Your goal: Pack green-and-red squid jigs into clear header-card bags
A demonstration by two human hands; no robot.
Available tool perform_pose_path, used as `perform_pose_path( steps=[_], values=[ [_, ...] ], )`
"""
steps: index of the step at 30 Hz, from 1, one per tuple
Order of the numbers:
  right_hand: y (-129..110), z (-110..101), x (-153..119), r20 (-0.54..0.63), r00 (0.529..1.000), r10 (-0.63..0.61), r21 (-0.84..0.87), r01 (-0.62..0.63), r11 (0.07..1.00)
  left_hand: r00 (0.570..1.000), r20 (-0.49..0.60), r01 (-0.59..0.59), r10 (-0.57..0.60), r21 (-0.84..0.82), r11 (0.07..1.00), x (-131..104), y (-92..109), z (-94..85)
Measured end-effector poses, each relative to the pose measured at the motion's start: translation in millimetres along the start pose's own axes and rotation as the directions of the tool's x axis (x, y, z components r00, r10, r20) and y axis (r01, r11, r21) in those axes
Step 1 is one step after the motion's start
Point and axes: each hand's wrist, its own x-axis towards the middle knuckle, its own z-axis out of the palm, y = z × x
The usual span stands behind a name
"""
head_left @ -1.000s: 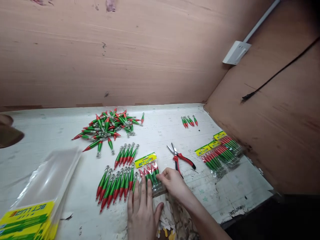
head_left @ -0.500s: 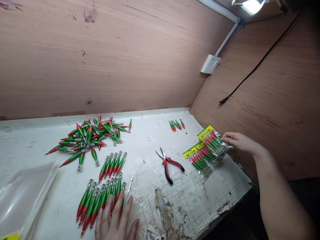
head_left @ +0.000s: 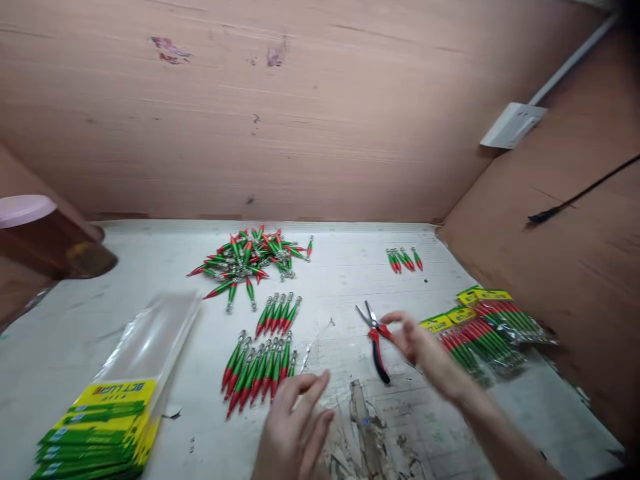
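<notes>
My left hand (head_left: 297,427) is just right of the front group of green-and-red lures (head_left: 257,373), its fingers apart and nothing in them. Over the red-and-black pliers (head_left: 377,347) hangs my right hand (head_left: 415,347), blurred, with fingers partly spread and nothing visible in them. A shorter row of lures (head_left: 278,315) lies behind the front group, and a loose heap of lures (head_left: 250,257) is farther back. Filled lure packets (head_left: 505,320) with yellow headers overlap at the right. Several small lures (head_left: 404,260) lie at the back right.
At the left lies a stack of clear bags with yellow-green headers (head_left: 110,420). A dark container with a pink lid (head_left: 25,210) stands at the far left. A socket box (head_left: 513,125) and a hanging black cable (head_left: 585,190) are at the right wall.
The view has swung left. My right hand has let go of a lure packet, now lying with the others, and moved left over the pliers. My left hand has shifted right off the lures.
</notes>
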Motion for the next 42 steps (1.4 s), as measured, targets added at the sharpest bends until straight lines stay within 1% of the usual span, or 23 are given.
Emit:
perform_pose_path(
  steps=[1, 2, 4, 5, 7, 10, 12, 14, 15, 16, 17, 18, 20, 21, 22, 23, 25, 26, 28, 32, 34, 38, 42],
  values=[
    [-20.6, 27.6, -13.5, 0.207, 0.978, 0.028, 0.158, -0.062, 0.986, 1.0, 0.016, -0.006, 0.008, -0.121, 0.993, 6.7, 6.8, 1.2],
    [-40.0, 49.9, -25.2, 0.413, 0.911, 0.017, 0.295, -0.152, 0.943, 0.999, 0.035, 0.002, 0.006, -0.233, 0.972, 12.6, 12.1, 2.7],
    [-71.5, 77.2, -39.6, 0.555, 0.832, 0.011, 0.431, -0.299, 0.851, 0.996, 0.017, 0.087, -0.087, -0.342, 0.936, 20.5, 17.4, 5.2],
    [-82.5, 83.6, -41.8, 0.597, 0.802, 0.027, 0.443, -0.357, 0.822, 0.992, 0.006, 0.118, -0.125, -0.364, 0.924, 22.2, 17.9, 5.7],
    [-95.2, 88.1, -39.2, 0.626, 0.775, 0.086, 0.403, -0.416, 0.815, 0.986, -0.025, 0.144, -0.165, -0.373, 0.917, 22.2, 17.1, 5.5],
    [-99.1, 92.3, -32.5, 0.637, 0.762, 0.12, 0.339, -0.416, 0.844, 0.986, -0.035, 0.141, -0.163, -0.351, 0.926, 18.6, 17.5, 2.0],
    [-97.7, 98.4, -32.2, 0.678, 0.731, 0.082, 0.377, -0.441, 0.815, 0.984, 0.013, 0.173, -0.178, -0.307, 0.936, 17.8, 17.8, -6.5],
    [-94.9, 104.3, -33.9, 0.726, 0.687, 0.019, 0.445, -0.491, 0.749, 0.978, 0.05, 0.209, -0.203, -0.238, 0.948, 18.9, 11.8, -26.7],
    [-92.5, 105.9, -34.5, 0.739, 0.674, -0.007, 0.476, -0.513, 0.714, 0.973, 0.039, 0.23, -0.226, -0.189, 0.955, 19.6, 4.5, -42.6],
    [-89.0, 106.1, -34.4, 0.738, 0.674, -0.025, 0.504, -0.526, 0.685, 0.959, -0.023, 0.278, -0.282, -0.109, 0.954, 20.1, -6.3, -62.4],
    [-84.4, 104.6, -33.7, 0.728, 0.685, -0.032, 0.528, -0.529, 0.664, 0.928, -0.122, 0.354, -0.353, -0.016, 0.935, 19.9, -20.5, -85.7],
    [-78.6, 101.6, -32.4, 0.707, 0.707, -0.025, 0.548, -0.525, 0.652, 0.873, -0.248, 0.453, -0.42, 0.089, 0.887, 19.0, -37.7, -111.3],
    [-63.6, 92.4, -29.1, 0.647, 0.761, 0.035, 0.564, -0.509, 0.65, 0.709, -0.535, 0.662, -0.459, 0.282, 0.694, 15.1, -76.3, -164.0],
    [-55.1, 87.0, -27.5, 0.61, 0.788, 0.084, 0.559, -0.503, 0.659, 0.639, -0.603, 0.751, -0.478, 0.354, 0.558, 12.3, -95.3, -187.9],
    [-46.6, 81.7, -26.2, 0.575, 0.806, 0.141, 0.541, -0.503, 0.674, 0.588, -0.646, 0.796, -0.487, 0.358, 0.488, 9.3, -112.5, -208.4],
    [-38.4, 76.8, -25.4, 0.539, 0.819, 0.195, 0.51, -0.502, 0.699, 0.569, -0.652, 0.816, -0.501, 0.368, 0.447, 6.4, -127.4, -224.9],
    [-24.5, 69.0, -24.7, 0.448, 0.858, 0.252, 0.425, -0.452, 0.784, 0.543, -0.67, 0.839, -0.505, 0.408, 0.36, 2.4, -149.2, -245.8],
    [-19.3, 66.2, -24.6, 0.392, 0.887, 0.242, 0.372, -0.394, 0.84, 0.55, -0.661, 0.835, -0.511, 0.449, 0.318, 1.9, -156.7, -251.6],
    [-12.2, 62.1, -24.4, 0.282, 0.941, 0.187, 0.228, -0.256, 0.939, 0.528, -0.647, 0.842, -0.55, 0.482, 0.241, 5.0, -167.1, -259.3],
    [-6.6, 56.4, -23.7, 0.15, 0.98, 0.129, -0.081, -0.118, 0.99, 0.413, -0.599, 0.887, -0.686, 0.437, 0.152, 22.0, -177.7, -274.3],
    [-3.9, 54.4, -23.8, 0.115, 0.989, 0.096, -0.127, -0.081, 0.989, 0.427, -0.573, 0.878, -0.699, 0.447, 0.17, 29.4, -177.9, -279.3],
    [4.2, 53.4, -25.9, 0.08, 0.993, 0.084, -0.149, -0.072, 0.986, 0.519, -0.496, 0.83, -0.696, 0.488, 0.271, 35.0, -171.6, -278.3],
    [12.4, 53.3, -29.0, 0.077, 0.997, 0.022, -0.163, -0.009, 0.987, 0.53, -0.551, 0.828, -0.644, 0.501, 0.252, 37.1, -167.7, -283.4]
  ],
)
